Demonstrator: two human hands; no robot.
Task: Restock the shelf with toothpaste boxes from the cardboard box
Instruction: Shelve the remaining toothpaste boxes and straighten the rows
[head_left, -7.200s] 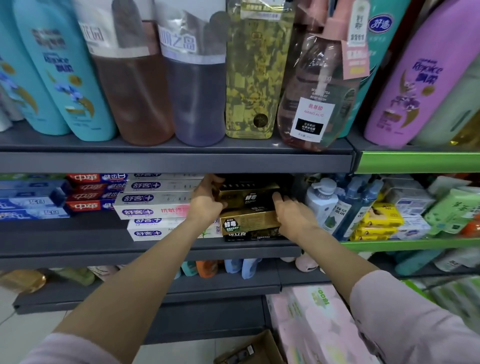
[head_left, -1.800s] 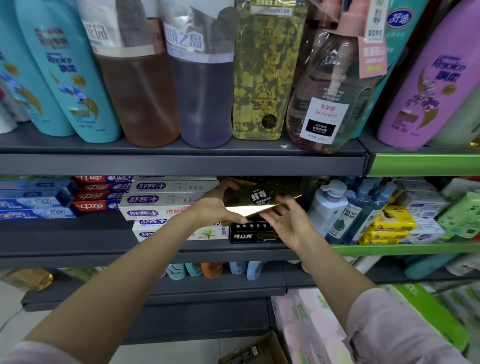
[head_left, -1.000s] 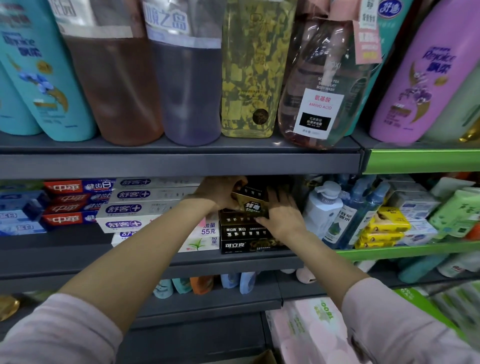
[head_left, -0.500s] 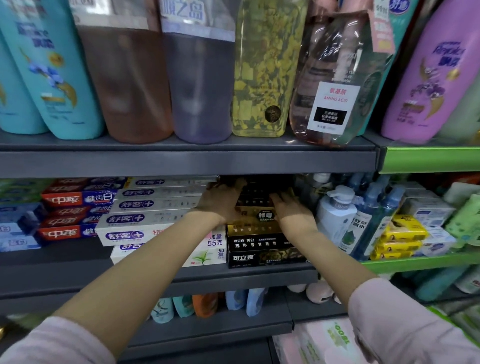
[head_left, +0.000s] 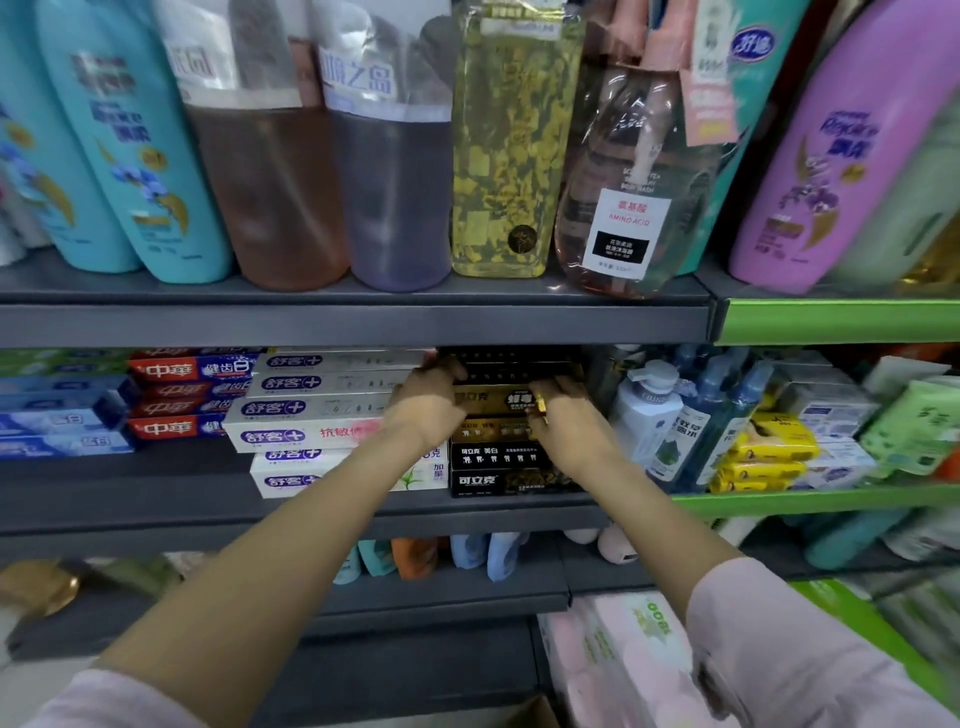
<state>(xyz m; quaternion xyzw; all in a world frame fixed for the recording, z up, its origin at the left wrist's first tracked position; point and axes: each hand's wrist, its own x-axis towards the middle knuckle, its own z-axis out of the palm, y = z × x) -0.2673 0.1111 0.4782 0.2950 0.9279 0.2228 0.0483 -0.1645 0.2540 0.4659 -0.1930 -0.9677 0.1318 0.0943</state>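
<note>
A gold-and-black toothpaste box (head_left: 493, 402) lies flat on a stack of black toothpaste boxes (head_left: 498, 467) on the grey middle shelf (head_left: 156, 512). My left hand (head_left: 431, 402) grips the box's left end and my right hand (head_left: 563, 410) grips its right end, fingers curled over it. More dark boxes (head_left: 509, 361) sit above and behind it, close under the upper shelf. A corner of the cardboard box (head_left: 530, 714) shows at the bottom edge.
White toothpaste boxes (head_left: 311, 410) and red ones (head_left: 182, 395) are stacked to the left. Pump bottles (head_left: 649, 415) and yellow packs (head_left: 769, 457) stand to the right. Large shampoo bottles (head_left: 395, 197) fill the upper shelf (head_left: 353, 325). Pink tissue packs (head_left: 623, 660) lie below right.
Both hands carried the gold box from in front of the shelf onto the black stack and pushed it back. The camera shifted slightly.
</note>
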